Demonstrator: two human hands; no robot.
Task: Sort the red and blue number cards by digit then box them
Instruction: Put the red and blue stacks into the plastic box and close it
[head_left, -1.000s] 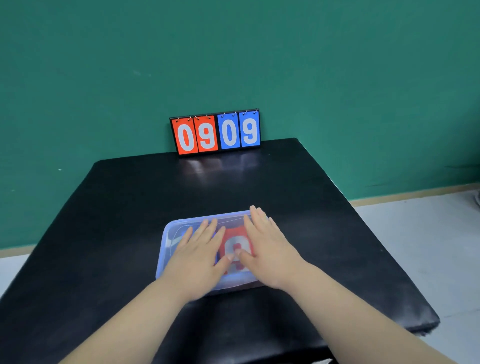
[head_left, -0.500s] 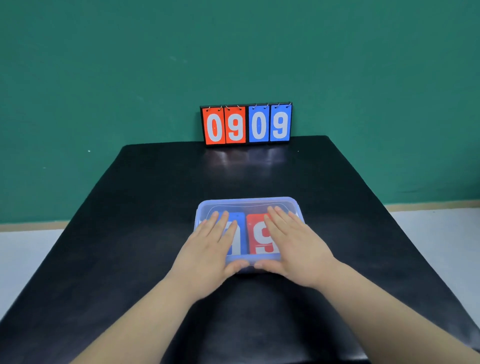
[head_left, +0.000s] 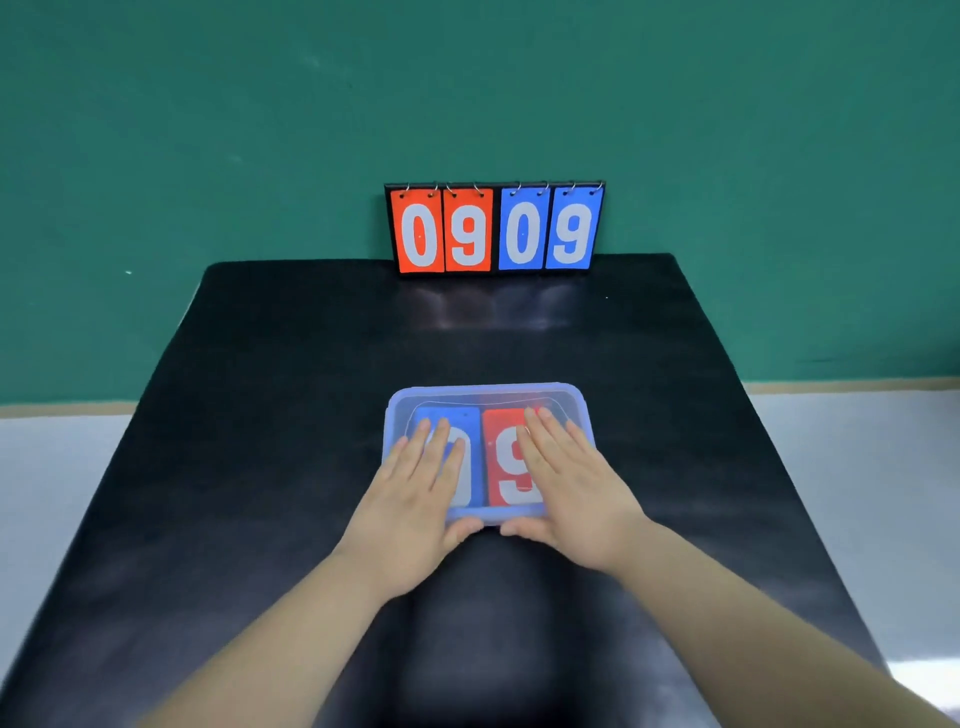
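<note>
A translucent blue box (head_left: 488, 396) with its lid on lies at the middle of the black table (head_left: 260, 415). Through the lid I see a blue number card (head_left: 470, 457) on the left and a red card (head_left: 506, 457) showing a 9 on the right. My left hand (head_left: 415, 499) lies flat on the lid's left half, fingers straight, thumb at the near edge. My right hand (head_left: 566, 483) lies flat on the right half, thumb also at the near edge.
A flip scoreboard (head_left: 494, 230) stands at the table's far edge against the green wall, reading red 0 9 and blue 0 9. Pale floor shows on both sides of the table.
The view has swung so the box and scoreboard sit more centred. My hands have slid apart on the lid, uncovering both cards.
</note>
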